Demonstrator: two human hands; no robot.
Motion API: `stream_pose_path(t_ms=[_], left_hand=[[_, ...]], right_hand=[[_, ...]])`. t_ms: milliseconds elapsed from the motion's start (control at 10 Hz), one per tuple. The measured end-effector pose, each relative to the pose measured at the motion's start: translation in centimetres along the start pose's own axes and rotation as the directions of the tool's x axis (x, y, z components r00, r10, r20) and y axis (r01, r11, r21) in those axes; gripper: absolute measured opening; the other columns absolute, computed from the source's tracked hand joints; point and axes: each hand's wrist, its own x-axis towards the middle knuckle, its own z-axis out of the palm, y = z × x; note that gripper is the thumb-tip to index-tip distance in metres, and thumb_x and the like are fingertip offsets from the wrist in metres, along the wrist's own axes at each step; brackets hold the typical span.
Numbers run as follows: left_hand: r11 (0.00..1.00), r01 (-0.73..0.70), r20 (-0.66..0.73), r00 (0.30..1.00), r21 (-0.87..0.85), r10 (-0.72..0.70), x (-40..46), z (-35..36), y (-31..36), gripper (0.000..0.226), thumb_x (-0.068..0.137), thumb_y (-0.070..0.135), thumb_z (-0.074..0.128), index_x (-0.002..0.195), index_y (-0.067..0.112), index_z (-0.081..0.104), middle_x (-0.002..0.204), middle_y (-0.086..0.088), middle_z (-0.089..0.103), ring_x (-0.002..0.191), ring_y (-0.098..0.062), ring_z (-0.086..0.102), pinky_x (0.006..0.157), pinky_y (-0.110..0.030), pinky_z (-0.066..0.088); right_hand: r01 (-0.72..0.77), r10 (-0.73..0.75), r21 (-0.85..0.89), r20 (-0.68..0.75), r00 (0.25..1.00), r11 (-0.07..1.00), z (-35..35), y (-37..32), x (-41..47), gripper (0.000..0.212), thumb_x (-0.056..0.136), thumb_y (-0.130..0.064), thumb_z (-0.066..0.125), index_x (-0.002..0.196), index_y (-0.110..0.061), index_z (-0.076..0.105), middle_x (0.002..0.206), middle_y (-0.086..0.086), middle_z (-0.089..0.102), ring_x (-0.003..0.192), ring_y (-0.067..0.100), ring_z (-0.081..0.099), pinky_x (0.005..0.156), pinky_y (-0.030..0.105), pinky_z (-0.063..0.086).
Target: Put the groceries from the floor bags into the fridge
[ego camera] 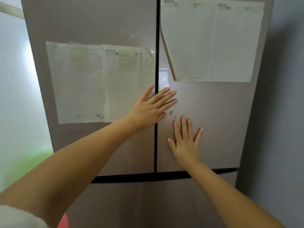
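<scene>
where the view begins at the far left, a pale wall [14, 79] with a green blur low down runs beside the fridge [92, 25], a tall mauve-grey cabinet with a smooth, faintly smudged sheen. two upper doors meet at a dark vertical seam, both closed, and a dark horizontal gap divides them from the lower front. two overlapping sheets of paper [79, 83], flat, rectangular and faintly printed, are stuck to the left door [82, 145]. two arms reach in from below, bare to the elbow, with a bit of grey sleeve and something pink at the bottom left corner. left hand [148, 111] lies flat across the seam, fingers straight and slightly spread, tips on the right door [222, 112], thumb up toward the papers' edge. right hand [186, 145] presses flat just below it on the right door, fingers straight and fanned apart, holding nothing. two more sheets [213, 43] hang high on the right door, one corner lifting away. a grey-blue wall [286, 96] stands close along the fridge's right side. no bags or groceries show.
</scene>
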Motion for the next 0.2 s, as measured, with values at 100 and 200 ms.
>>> stream_pose_path(t_ms=[100,200], left_hand=[[0.989,0.137,0.113,0.985,-0.062,-0.13,0.7,-1.4,1.2,0.054,0.096,0.037,0.027,0.147,0.021,0.03,0.154,-0.004,0.03,0.143,-0.023,0.027,0.113,-0.052,0.009],[0.894,0.341,0.145,0.939,-0.292,-0.311,-0.7,-3.6,6.2,0.057,0.089,0.039,0.032,0.14,0.017,0.044,0.148,-0.006,0.041,0.136,-0.022,0.04,0.109,-0.052,0.033]], right_hand=[[0.003,-0.004,0.009,0.1,0.995,1.0,-1.7,-0.7,-1.0,0.072,0.094,-0.048,0.027,0.149,-0.026,-0.014,0.157,0.002,-0.023,0.145,0.017,-0.021,0.114,0.06,-0.004],[-0.04,-0.052,0.207,0.419,0.907,0.977,-6.3,0.8,-0.1,0.082,0.094,-0.03,0.046,0.148,-0.028,-0.015,0.154,-0.002,-0.029,0.143,0.014,-0.025,0.118,0.053,0.005]])
